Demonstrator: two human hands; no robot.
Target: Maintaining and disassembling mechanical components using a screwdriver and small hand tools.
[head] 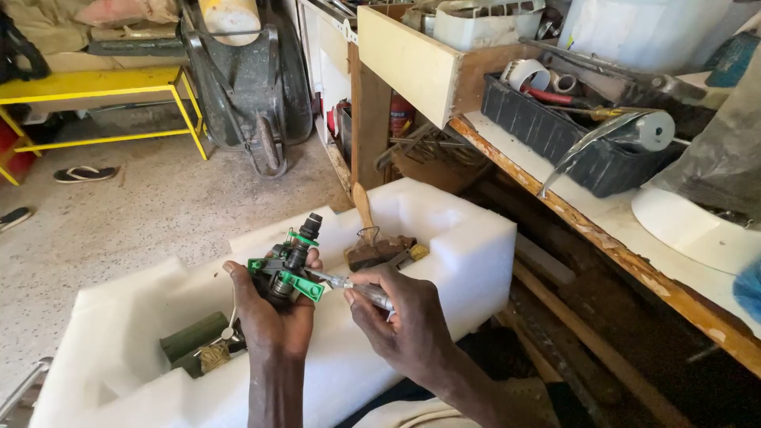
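Left hand [273, 317] grips the black-and-green fitting [287, 265] above the white foam block [444, 261]; right hand [396, 317], closed on a screwdriver [349, 284], has its tip at the fitting. Fitting looks assembled, so I'd judge the screw work barely underway. Brush [372, 238] lies just beyond.
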